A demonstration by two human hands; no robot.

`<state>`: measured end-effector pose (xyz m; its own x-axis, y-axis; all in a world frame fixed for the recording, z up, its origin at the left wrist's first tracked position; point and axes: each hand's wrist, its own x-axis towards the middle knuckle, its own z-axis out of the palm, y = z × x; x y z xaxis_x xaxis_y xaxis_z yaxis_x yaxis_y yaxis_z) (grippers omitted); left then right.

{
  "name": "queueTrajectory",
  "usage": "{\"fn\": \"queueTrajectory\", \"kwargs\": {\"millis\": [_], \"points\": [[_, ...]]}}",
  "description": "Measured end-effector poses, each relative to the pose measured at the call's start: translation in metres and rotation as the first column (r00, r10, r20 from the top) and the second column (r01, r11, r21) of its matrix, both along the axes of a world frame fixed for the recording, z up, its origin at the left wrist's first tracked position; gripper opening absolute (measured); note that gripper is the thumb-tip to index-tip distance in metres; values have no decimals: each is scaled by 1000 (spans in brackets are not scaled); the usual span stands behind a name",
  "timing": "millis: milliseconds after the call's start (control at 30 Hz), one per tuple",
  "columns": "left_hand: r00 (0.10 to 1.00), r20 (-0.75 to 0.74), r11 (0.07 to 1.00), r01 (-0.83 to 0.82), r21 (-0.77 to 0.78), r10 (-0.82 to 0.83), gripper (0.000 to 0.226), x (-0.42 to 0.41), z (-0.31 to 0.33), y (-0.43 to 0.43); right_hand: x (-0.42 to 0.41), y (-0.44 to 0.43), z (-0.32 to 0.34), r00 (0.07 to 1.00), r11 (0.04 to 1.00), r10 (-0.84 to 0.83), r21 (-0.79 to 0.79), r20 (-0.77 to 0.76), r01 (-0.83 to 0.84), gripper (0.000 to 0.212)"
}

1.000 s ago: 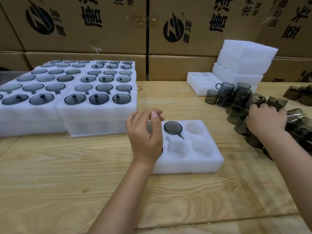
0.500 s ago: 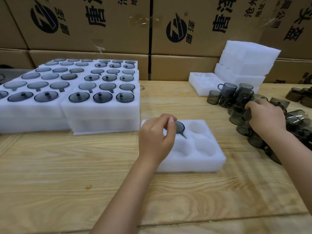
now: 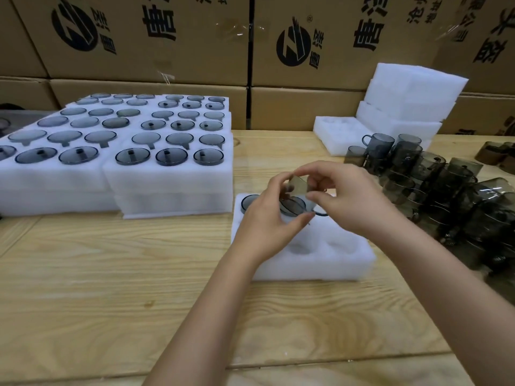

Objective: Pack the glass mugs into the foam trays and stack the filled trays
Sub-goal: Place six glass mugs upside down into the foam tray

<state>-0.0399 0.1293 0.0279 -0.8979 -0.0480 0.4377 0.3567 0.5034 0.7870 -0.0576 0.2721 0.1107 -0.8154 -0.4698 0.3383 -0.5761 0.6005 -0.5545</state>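
The left hand [image 3: 264, 221] and the right hand [image 3: 356, 201] both pinch one smoky glass mug [image 3: 297, 183] with curled fingers. It is tilted, just above the back row of the foam tray [image 3: 328, 263]. The loose mugs [image 3: 434, 185] lie near, on the right.

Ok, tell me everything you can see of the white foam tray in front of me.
The white foam tray is a rectangular block lying flat on the wooden table. Smoky glass mugs sit in its back pockets; two front pockets show empty. The left hand, holding another mug with the right hand, covers its left side.
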Motion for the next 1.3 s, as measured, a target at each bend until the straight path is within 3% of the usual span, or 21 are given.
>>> {"fn": "queueTrajectory", "kwargs": {"millis": [67, 133, 200, 333, 533, 600, 700, 800, 867, 967, 1067, 1200, 1300], "points": [[1000, 7, 998, -17, 56, 16, 66, 0, -1, -1, -3, -3, -2, 1000, 999, 1, -45, 18, 0, 36], [1000, 6, 992, 4, 127, -5, 64, 1, 1, -2, -7, -2, -1, 998, 982, 7, -190, 68, 6, 29], [999, -21, 982, 53, 182, -50, 62, 2, 3, -4, -12, 2, 0, 990, 970, 35, -244, 136, -1, 34], [994, -107, 975, 34, 221, -11, 62, 3, 3, -4, -14, 2, -6, 976, 995, 91, -45, 197, -84, 61], [967, -214, 983, -104, 150, 135, 67, 1, -1, -1, -8, -9, -16, 991, 992, -126, 36, 34, 125, 84], [970, -208, 988, -103, 116, 126, 69, 1, -2, 0, -7, -14, -20, 994, 997, -80, 20, 77, 78, 75], [988, -145, 992, -45, 120, 62, 71, 3, 1, 1, -10, -12, -24, 982, 992, 10, -123, 191, 14, 50], [987, -67, 940, 162, 300, -149, 62, 7, 8, -8, -16, 3, -25, 960, 980, 128, -181, 249, -84, 56], [969, -110, 826, 248, 506, -223, 52, 8, 12, -17, -19, 13, -26, 925, 959, 242, -217, 294, -182, 61], [994, -25, 682, 90, 726, -104, 48, 6, 16, -22, -21, 26, -32, 864, 927, 363, -233, 348, -295, 66], [995, 70, 779, 9, 627, -68, 43, 6, 18, -17, -19, 28, -41, 834, 911, 411, -149, 367, -384, 67], [966, 86, 873, 182, 452, -245, 39, 9, 16, -14, -19, 30, -45, 828, 902, 420, -72, 371, -426, 72], [942, 116, 920, 274, 280, -316, 55, 11, 12, -12, -19, 30, -44, 819, 892, 421, -11, 390, -453, 69]]}}
